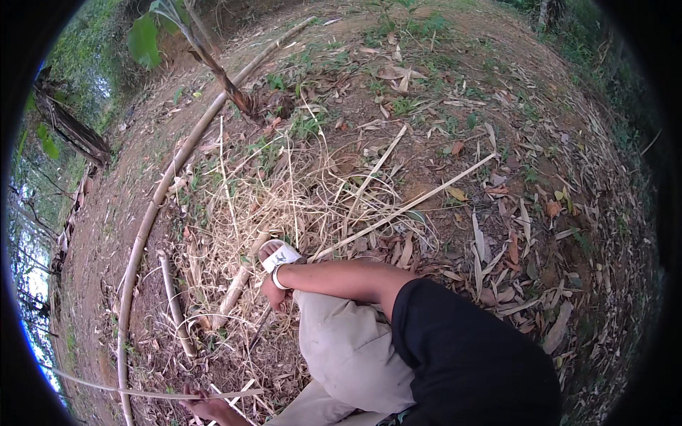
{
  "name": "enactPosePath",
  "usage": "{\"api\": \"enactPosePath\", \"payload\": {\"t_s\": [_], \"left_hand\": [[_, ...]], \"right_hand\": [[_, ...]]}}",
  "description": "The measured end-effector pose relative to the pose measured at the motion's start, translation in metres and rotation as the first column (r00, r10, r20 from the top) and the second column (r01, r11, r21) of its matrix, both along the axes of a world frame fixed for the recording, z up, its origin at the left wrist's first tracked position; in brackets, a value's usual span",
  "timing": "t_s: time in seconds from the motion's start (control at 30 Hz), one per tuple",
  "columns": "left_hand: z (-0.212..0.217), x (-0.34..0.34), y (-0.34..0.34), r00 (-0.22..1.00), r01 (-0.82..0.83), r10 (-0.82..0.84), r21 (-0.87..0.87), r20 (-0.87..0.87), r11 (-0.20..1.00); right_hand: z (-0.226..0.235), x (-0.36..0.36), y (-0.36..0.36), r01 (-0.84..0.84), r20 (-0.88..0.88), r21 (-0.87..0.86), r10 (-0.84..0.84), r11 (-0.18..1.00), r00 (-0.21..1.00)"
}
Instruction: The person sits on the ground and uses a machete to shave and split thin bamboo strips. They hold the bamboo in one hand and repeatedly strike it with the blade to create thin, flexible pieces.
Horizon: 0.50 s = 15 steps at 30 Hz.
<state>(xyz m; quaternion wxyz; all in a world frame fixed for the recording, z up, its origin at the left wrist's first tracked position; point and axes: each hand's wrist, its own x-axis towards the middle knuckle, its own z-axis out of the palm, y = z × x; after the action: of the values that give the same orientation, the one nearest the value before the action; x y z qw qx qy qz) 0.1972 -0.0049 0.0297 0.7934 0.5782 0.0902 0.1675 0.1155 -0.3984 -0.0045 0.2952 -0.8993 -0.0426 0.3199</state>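
single head-worn fisheye view, steeply downward onto nearby leaf-strewn ground (540,234)

From my feed I see open ground of bare brown earth (497,92) strewn with dry leaves (497,234) and pale straw. A long bamboo pole (153,206) curves from twelve o'clock down past nine o'clock to seven. At eleven o'clock a young plant with a dark stem (227,89) carries a broad green leaf (144,39). Thin weeds dot the soil toward twelve. Trees and green brush (64,128) line the nine o'clock rim. Daylight is soft and even
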Motion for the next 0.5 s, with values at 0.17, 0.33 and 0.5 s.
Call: {"api": "enactPosePath", "payload": {"t_s": [0.17,0.33,0.5], "left_hand": [[-0.048,0.016,-0.036,0.928,0.168,-0.198,-0.121,-0.316,0.978],[-0.075,0.019,-0.031,0.807,0.289,-0.325,-0.15,-0.493,0.946],[-0.079,0.009,-0.026,0.752,0.45,-0.413,-0.058,-0.513,0.891]], "right_hand": [[-0.001,0.004,-0.006,-0.05,0.04,-0.086,0.054,0.995,0.998],[0.022,-0.018,-0.005,0.026,0.148,-0.084,-0.014,0.996,0.989],[0.019,-0.023,-0.012,0.08,0.109,-0.053,-0.074,0.995,0.991]]}}
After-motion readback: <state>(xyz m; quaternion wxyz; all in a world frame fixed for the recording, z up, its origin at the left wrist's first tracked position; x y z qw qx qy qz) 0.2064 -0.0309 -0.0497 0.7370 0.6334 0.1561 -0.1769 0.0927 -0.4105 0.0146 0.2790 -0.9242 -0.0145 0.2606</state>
